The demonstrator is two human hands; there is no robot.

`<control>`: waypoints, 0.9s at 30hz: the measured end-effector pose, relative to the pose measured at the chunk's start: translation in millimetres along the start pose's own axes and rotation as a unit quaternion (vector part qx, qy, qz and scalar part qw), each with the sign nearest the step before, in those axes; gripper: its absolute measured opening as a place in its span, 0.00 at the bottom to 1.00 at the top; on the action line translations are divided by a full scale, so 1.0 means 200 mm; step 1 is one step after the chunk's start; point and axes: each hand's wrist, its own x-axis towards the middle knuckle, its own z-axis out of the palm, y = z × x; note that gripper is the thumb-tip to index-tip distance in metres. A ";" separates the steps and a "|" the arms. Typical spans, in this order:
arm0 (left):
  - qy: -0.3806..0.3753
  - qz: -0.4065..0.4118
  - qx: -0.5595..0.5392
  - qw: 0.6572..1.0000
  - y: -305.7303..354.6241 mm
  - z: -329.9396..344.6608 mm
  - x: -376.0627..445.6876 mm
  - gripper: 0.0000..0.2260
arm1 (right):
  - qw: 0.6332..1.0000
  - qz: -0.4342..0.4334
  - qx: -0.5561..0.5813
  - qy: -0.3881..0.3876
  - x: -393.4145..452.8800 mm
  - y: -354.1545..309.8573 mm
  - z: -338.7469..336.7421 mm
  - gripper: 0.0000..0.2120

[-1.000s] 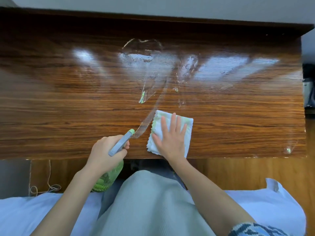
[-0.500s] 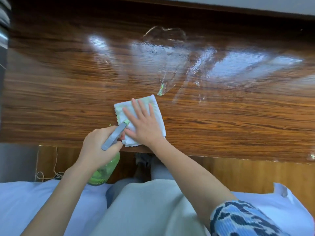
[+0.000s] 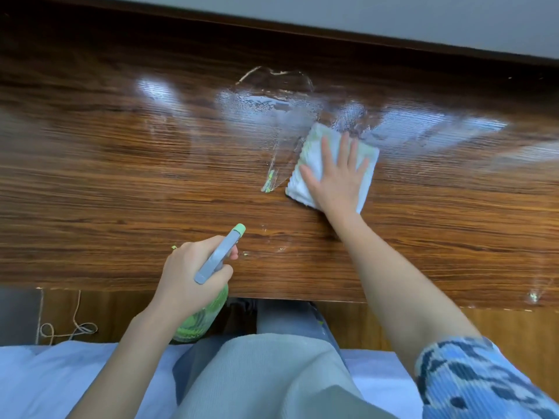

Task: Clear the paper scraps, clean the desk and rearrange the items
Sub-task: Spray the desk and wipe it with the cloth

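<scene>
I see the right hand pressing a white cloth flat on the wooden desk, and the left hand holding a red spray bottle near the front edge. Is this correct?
Not quite. In the head view the spray bottle in the left hand is green with a grey trigger head, not red. The rest holds: the right hand presses the white cloth flat on the wooden desk.

Bright, even daylight. Broad white glare streaks across the glossy bench [image 3: 121, 182] toward its far side. Wide-angle lens tilts and bows the edges. Motion blur softens the whole picture, strongest at right.
</scene>
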 end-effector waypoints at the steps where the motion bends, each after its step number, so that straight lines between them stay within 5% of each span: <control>1: 0.004 0.003 -0.003 1.000 -0.01 -0.01 0.01 0.06 | 1.000 -0.013 -0.007 -0.003 0.10 -0.04 -0.03 0.36; 7: 0.039 -0.003 0.028 0.999 -0.05 -0.05 0.02 0.07 | 0.994 -0.100 -0.035 -0.012 0.26 -0.22 -0.05 0.34; 14: 0.027 -0.010 0.002 1.000 -0.08 -0.03 0.02 0.06 | 0.962 -0.270 -0.022 0.017 -0.57 -0.17 0.26 0.33; 18: 0.018 -0.013 -0.002 1.000 -0.07 -0.01 0.04 0.05 | 0.942 -0.333 -0.037 0.004 -0.64 -0.04 0.27 0.33; 27: 0.018 -0.016 -0.037 0.999 0.01 -0.14 0.21 0.06 | 0.999 -0.020 0.007 0.026 0.35 -0.02 -0.05 0.34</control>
